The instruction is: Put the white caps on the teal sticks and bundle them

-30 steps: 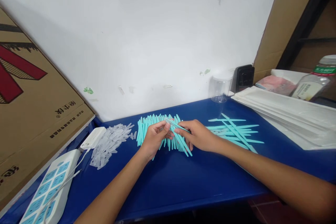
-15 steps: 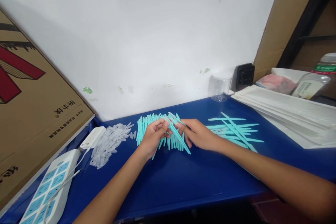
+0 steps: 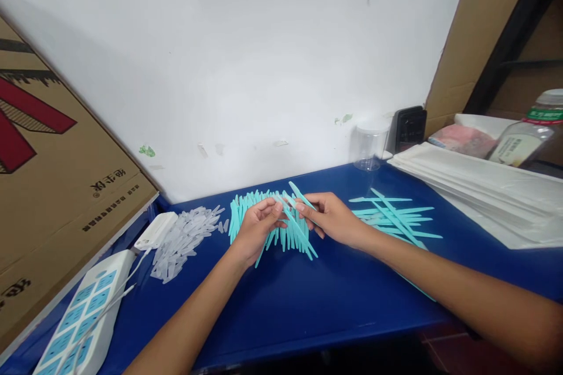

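Note:
My left hand (image 3: 254,234) is closed, thumb and fingers pinching the upper end of a turquoise eyebrow razor (image 3: 303,239), whose thin handle slants down to the right. My right hand (image 3: 336,220) is closed around another turquoise razor (image 3: 299,192), its wide end pointing up and left. Between the two sets of fingertips a small whitish piece shows, too small to make out. Beneath both hands a row of turquoise razors (image 3: 235,218) lies side by side, partly covered by my fingers. Left of it is a heap of translucent blade caps (image 3: 178,243).
More turquoise razors (image 3: 398,218) lie crisscrossed on the blue table (image 3: 308,304) beyond my right forearm. A clear jar (image 3: 370,149) stands by the wall. White sheets (image 3: 475,193) are stacked at right; a power strip (image 3: 85,316) and a white adapter (image 3: 156,230) sit at left.
My right hand has shifted slightly, and the razor in it now sticks up apart from the one in my left hand. My left hand has hardly moved.

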Available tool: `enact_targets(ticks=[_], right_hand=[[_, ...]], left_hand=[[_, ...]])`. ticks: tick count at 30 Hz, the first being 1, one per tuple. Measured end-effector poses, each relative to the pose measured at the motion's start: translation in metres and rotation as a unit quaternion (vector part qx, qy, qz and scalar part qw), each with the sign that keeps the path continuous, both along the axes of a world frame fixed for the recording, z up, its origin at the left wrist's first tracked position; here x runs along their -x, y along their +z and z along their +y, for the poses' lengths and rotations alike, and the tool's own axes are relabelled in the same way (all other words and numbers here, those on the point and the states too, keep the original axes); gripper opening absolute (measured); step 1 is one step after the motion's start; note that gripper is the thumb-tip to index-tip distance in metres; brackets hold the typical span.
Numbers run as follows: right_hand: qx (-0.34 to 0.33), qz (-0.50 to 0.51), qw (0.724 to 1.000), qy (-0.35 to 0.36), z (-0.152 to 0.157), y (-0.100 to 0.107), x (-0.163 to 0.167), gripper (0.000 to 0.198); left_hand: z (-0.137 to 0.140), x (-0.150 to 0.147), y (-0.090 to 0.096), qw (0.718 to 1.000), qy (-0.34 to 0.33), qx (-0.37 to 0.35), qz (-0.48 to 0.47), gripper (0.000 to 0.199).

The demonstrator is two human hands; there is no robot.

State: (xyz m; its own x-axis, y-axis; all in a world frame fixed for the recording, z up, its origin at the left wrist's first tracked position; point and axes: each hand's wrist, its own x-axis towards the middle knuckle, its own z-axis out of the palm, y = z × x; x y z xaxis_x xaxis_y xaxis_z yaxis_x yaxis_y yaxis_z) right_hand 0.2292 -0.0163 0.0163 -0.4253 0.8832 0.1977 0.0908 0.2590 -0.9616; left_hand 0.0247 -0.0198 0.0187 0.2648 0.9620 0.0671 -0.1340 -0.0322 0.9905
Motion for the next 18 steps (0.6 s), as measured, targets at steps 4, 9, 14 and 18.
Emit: enact_targets(ticks=[4,9,14,18], right_hand=[[0.024,0.029,0.999,-0.008,-0.0013,0.0018,0.0007,0.044],[0.088,0.089,0.992,0.027,-0.0032,0.0005,0.0030,0.041],[0.138,0.125,0.982,0.037,-0.0015,-0.0027,0.0059,0.042],[0.171,0.147,0.974,0.033,-0.0014,-0.0060,0.0069,0.044]], left_hand=[[-0.0010,-0.0011,-0.0032,1.000,-0.003,0.025,-0.008,0.037],[-0.0017,-0.0026,-0.0050,1.000,-0.012,0.028,-0.008,0.037],[-0.0023,-0.0033,-0.0030,0.999,-0.007,0.031,-0.005,0.043],[-0.0024,-0.0041,-0.0042,0.999,-0.014,0.029,0.000,0.044]])
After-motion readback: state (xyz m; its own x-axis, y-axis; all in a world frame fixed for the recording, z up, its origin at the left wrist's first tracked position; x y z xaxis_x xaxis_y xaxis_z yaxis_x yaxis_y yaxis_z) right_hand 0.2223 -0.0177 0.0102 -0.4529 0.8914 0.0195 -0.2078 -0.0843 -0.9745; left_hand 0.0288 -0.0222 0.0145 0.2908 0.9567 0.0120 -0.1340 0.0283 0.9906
